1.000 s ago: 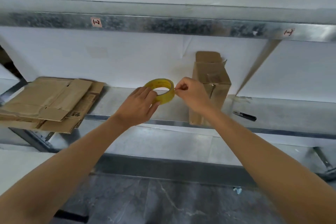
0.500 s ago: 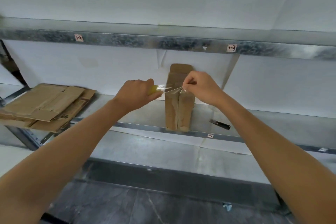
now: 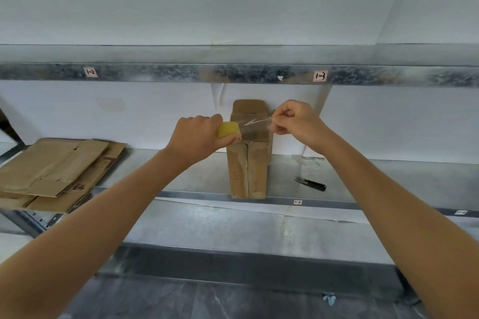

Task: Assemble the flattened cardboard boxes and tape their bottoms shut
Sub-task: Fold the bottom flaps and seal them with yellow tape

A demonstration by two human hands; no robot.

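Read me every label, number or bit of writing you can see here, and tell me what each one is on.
"1-2": label on the upper shelf rail.
"1-3": label on the same rail.
Small label on the lower shelf edge: too small to read.
Dark marking on the flattened cardboard: illegible.

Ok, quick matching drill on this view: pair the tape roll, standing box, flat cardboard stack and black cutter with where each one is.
Things:
1. tape roll
2. standing box
3. flat cardboard stack
4. black cutter

Places:
A. lying on the shelf, right of the box
B. gripped in the left hand
C. far left of the shelf
D. upright at the shelf's middle

Pairs: 1-B, 2-D, 3-C, 4-A
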